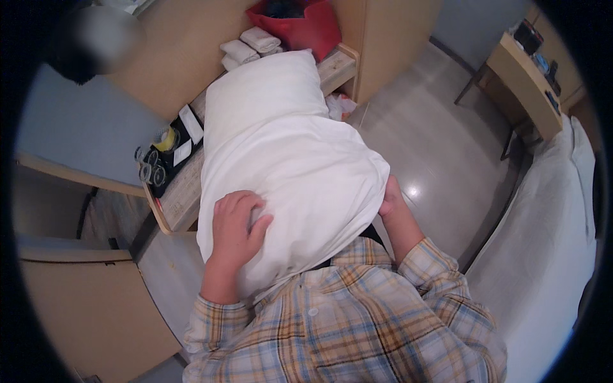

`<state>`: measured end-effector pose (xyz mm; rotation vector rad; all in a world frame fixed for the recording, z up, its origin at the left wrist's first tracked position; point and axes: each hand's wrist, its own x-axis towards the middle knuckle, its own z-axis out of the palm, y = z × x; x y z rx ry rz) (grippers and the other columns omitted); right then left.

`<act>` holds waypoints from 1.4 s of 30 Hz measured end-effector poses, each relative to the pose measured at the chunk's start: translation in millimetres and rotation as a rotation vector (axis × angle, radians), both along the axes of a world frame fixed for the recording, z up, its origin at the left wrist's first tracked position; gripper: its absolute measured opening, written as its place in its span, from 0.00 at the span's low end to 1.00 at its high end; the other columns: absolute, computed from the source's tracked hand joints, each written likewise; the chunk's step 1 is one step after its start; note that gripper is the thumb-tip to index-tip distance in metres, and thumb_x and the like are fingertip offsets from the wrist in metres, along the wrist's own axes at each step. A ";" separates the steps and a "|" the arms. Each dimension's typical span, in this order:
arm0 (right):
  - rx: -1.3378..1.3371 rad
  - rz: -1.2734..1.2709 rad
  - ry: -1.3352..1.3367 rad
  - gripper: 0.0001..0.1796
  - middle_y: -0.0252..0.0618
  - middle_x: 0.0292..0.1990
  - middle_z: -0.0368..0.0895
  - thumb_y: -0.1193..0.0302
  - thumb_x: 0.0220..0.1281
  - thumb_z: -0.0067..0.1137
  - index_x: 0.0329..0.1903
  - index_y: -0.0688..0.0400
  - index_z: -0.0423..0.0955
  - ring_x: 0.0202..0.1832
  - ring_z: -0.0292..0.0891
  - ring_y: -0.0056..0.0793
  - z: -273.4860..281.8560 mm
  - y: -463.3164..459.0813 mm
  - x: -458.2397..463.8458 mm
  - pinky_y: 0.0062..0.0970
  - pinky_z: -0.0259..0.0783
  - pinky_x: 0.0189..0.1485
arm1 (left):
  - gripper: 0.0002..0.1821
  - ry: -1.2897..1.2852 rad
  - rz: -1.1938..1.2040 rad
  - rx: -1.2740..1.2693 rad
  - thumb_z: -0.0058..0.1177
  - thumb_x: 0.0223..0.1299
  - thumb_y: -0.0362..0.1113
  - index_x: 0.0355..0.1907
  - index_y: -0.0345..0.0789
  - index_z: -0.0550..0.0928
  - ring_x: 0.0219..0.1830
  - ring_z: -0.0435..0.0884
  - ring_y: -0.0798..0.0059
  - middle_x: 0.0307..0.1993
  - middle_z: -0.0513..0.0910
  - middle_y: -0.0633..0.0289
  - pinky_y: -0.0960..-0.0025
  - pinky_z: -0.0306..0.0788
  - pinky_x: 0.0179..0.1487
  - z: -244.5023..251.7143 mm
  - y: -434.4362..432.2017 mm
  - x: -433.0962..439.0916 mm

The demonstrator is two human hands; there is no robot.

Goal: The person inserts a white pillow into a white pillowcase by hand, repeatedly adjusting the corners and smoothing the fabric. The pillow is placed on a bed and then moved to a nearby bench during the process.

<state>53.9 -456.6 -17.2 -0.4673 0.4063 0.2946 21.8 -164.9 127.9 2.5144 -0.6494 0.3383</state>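
Observation:
A white pillow [268, 88] lies across the wooden shelf, and its near part is covered by loose white fabric [306, 167] that reaches my plaid shirt. Whether this fabric is a pillowcase partly over the pillow or a second pillow, I cannot tell. My left hand [239, 222] rests on the left part of the fabric, fingers curved and thumb apart. At the right edge, my right hand [391, 196] grips the border of the fabric; its fingertips are partly hidden behind the cloth.
Rolled white towels [258, 40] and a red bag [318, 28] sit at the shelf's far end. Glasses [152, 167] and a yellow tape roll [165, 139] stand on a black tray at the left. A bed with white linen [536, 230] and a desk [527, 81] are at the right.

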 end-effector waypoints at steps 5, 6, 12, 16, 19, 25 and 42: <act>0.098 0.113 -0.212 0.30 0.50 0.59 0.71 0.53 0.69 0.42 0.64 0.62 0.63 0.57 0.72 0.43 7.1 2.9 11.6 0.42 0.70 0.60 | 0.09 0.032 0.121 -0.038 0.59 0.49 0.35 0.32 0.37 0.76 0.36 0.74 0.60 0.33 0.78 0.61 0.62 0.63 0.44 -0.7 24.3 -15.9; 0.091 0.109 -0.240 0.31 0.50 0.59 0.71 0.52 0.69 0.42 0.64 0.62 0.62 0.57 0.72 0.43 6.8 6.0 14.7 0.42 0.70 0.60 | 0.09 0.113 0.116 -0.015 0.58 0.49 0.35 0.31 0.37 0.76 0.35 0.74 0.59 0.32 0.77 0.60 0.61 0.63 0.43 0.2 29.5 -16.3; -0.346 0.224 -0.060 0.30 0.48 0.61 0.70 0.54 0.69 0.42 0.65 0.60 0.62 0.57 0.72 0.40 -4.7 14.8 21.0 0.40 0.70 0.59 | 0.04 -0.206 0.247 0.208 0.53 0.52 0.31 0.29 0.36 0.73 0.31 0.73 0.56 0.27 0.74 0.59 0.60 0.62 0.37 15.0 45.9 24.6; -0.419 0.217 -0.054 0.29 0.47 0.59 0.72 0.56 0.68 0.43 0.64 0.61 0.63 0.56 0.73 0.40 -14.6 20.4 7.4 0.38 0.71 0.58 | 0.04 -0.213 0.191 0.311 0.51 0.54 0.33 0.30 0.36 0.73 0.33 0.74 0.57 0.28 0.75 0.58 0.60 0.63 0.38 11.4 46.1 86.6; -0.499 0.086 -0.056 0.28 0.47 0.58 0.72 0.57 0.68 0.42 0.64 0.61 0.63 0.56 0.73 0.40 -22.8 17.5 12.1 0.38 0.71 0.57 | 0.04 0.059 0.120 0.309 0.51 0.56 0.33 0.30 0.36 0.74 0.35 0.75 0.57 0.30 0.76 0.57 0.60 0.64 0.40 -12.1 32.6 97.7; -0.487 0.058 -0.059 0.26 0.44 0.56 0.74 0.58 0.67 0.47 0.61 0.60 0.67 0.55 0.73 0.36 -38.5 -16.8 53.2 0.34 0.71 0.57 | 0.05 0.241 0.025 0.023 0.52 0.57 0.35 0.30 0.36 0.76 0.40 0.75 0.57 0.33 0.78 0.58 0.60 0.66 0.44 -22.9 20.9 67.3; -1.308 0.155 -0.581 0.08 0.35 0.39 0.76 0.72 0.60 0.55 0.41 0.60 0.72 0.40 0.71 0.24 95.3 -5.4 15.8 0.22 0.66 0.47 | 0.05 -0.043 0.419 -0.137 0.53 0.57 0.35 0.31 0.36 0.77 0.34 0.78 0.54 0.31 0.79 0.57 0.57 0.69 0.37 -4.3 71.1 52.0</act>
